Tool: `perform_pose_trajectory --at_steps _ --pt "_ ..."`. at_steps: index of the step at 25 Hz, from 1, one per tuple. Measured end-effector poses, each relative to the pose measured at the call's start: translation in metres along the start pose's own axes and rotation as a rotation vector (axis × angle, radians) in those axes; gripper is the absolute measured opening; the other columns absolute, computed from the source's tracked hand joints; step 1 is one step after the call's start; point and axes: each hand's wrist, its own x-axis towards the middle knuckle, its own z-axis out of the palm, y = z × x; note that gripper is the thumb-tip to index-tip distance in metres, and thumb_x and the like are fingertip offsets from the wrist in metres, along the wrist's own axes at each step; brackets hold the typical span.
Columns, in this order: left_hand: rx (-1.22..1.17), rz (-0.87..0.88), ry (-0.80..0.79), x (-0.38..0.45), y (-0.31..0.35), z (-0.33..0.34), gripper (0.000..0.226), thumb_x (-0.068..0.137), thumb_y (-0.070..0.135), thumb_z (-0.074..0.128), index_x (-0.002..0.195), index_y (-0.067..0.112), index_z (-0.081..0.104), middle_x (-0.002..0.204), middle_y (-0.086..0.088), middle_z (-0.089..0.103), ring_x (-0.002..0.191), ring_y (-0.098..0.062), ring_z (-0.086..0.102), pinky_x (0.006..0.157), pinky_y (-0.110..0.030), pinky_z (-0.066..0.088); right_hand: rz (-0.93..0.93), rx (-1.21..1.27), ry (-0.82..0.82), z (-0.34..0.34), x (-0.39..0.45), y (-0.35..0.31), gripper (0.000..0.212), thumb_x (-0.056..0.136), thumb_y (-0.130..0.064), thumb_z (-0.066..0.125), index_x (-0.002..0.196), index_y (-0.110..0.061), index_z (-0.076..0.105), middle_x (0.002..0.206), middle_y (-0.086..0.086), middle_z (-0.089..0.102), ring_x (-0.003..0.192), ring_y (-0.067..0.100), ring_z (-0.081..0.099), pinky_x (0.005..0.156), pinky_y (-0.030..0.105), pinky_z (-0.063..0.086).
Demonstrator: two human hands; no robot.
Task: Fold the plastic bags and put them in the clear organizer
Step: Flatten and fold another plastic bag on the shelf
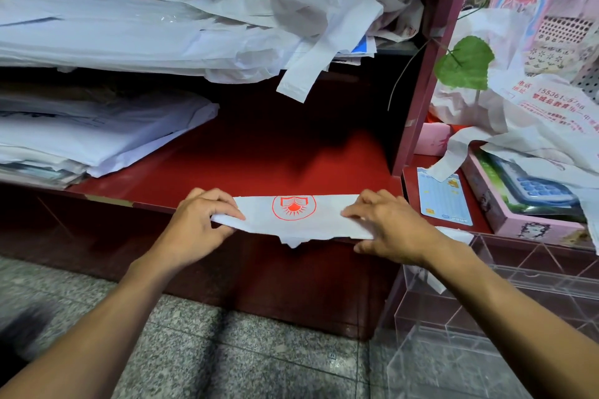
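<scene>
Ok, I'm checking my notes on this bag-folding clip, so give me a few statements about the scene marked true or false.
1. Both hands hold the same folded bag. True; the left hand and right hand pinch its ends.
2. The bag's logo is blue. False; it is red.
3. The bag lies inside the clear organizer. False; it is on the red shelf edge.
4. Loose bags sit piled on the upper shelf. True.

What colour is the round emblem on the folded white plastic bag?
Red, seen in the head view.
</scene>
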Motion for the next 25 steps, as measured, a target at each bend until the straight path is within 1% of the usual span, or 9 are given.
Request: perform_pose_trajectory --at_steps 2,4,7,9,14,17,20,23,25 --pt "-0.081 -0.021 0.029 -0.001 0.008 -0.002 0.030 0.075 0.004 0.081 0.080 0.033 0.076 0.098 0.026 0.068 0.097 -0.011 0.054 0.090 -0.021 0.040 0.002 0.175 0.060 -0.006 0.002 0.004 0.018 0.076 -0.033 0.081 0.090 -0.039 0.070 0.109 -0.017 0.055 0.109 0.011 0.046 0.095 0.037 0.040" --pt "-0.307 -0.133 0.017 0.001 0.020 -0.009 0.025 0.078 0.003 0.078 0.076 0.028 0.076 0.090 0.016 0.073 0.091 -0.008 0.061 0.083 -0.017 0.044 0.067 0.503 0.073 -0.015 0.002 0.004 0.014 0.078 -0.019 0.080 0.072 -0.030 0.072 0.094 -0.010 0.065 0.092 0.012 0.060 0.081 0.031 0.046" --pt "-0.788 -0.413 0.060 0.009 0.045 -0.020 0.009 0.084 0.009 0.071 0.080 0.015 0.076 0.079 0.002 0.075 0.075 -0.011 0.068 0.066 -0.018 0.052 0.288 1.149 0.107 -0.035 0.000 -0.001 0.012 0.087 -0.014 0.072 0.094 -0.004 0.074 0.088 0.008 0.075 0.075 0.017 0.071 0.065 0.026 0.054" --pt "-0.939 -0.586 0.062 0.015 0.056 -0.020 0.008 0.088 0.009 0.067 0.085 0.007 0.075 0.081 -0.007 0.076 0.071 -0.016 0.072 0.059 -0.021 0.056 0.423 1.296 0.166 -0.039 0.006 0.000 0.020 0.090 -0.017 0.069 0.099 0.000 0.072 0.092 0.014 0.076 0.077 0.020 0.074 0.063 0.026 0.059" --pt "-0.822 -0.731 -0.096 0.017 0.055 -0.001 0.023 0.092 0.029 0.067 0.092 0.008 0.077 0.090 -0.008 0.077 0.084 -0.021 0.074 0.076 -0.031 0.053 0.644 1.120 0.201 -0.027 0.040 0.005 0.033 0.089 -0.030 0.071 0.105 -0.001 0.070 0.081 0.007 0.076 0.064 0.016 0.071 0.049 0.024 0.052" --pt "-0.802 -0.838 -0.045 0.022 0.050 0.005 0.022 0.091 0.037 0.062 0.102 0.020 0.072 0.104 -0.006 0.074 0.098 -0.025 0.067 0.079 -0.034 0.045 0.696 0.964 0.251 -0.022 0.056 0.002 0.058 0.092 -0.047 0.062 0.130 -0.005 0.055 0.112 0.007 0.069 0.095 0.020 0.067 0.081 0.032 0.051" --pt "-0.807 -0.852 -0.007 0.026 0.046 0.006 0.035 0.088 0.009 0.059 0.121 0.023 0.060 0.117 -0.008 0.068 0.101 -0.023 0.063 0.072 -0.031 0.046 0.584 0.640 0.349 -0.013 0.058 -0.007 0.061 0.096 -0.047 0.055 0.144 -0.011 0.043 0.144 0.009 0.049 0.130 0.029 0.047 0.106 0.038 0.038" --pt "-0.782 -0.813 -0.015 0.024 0.049 0.009 0.048 0.086 -0.002 0.064 0.125 0.025 0.057 0.106 -0.007 0.071 0.088 -0.019 0.068 0.059 -0.026 0.049 0.374 0.220 0.495 -0.003 0.042 -0.025 0.042 0.095 -0.034 0.055 0.132 -0.016 0.051 0.133 0.007 0.053 0.117 0.030 0.048 0.096 0.041 0.039" --pt "-0.770 -0.824 0.053 0.025 0.052 0.012 0.043 0.085 -0.002 0.069 0.120 0.022 0.060 0.098 -0.006 0.072 0.077 -0.015 0.068 0.049 -0.022 0.047 0.213 0.093 0.482 0.008 0.029 -0.046 0.034 0.092 -0.027 0.054 0.124 -0.018 0.054 0.122 0.005 0.056 0.106 0.029 0.051 0.088 0.040 0.039"
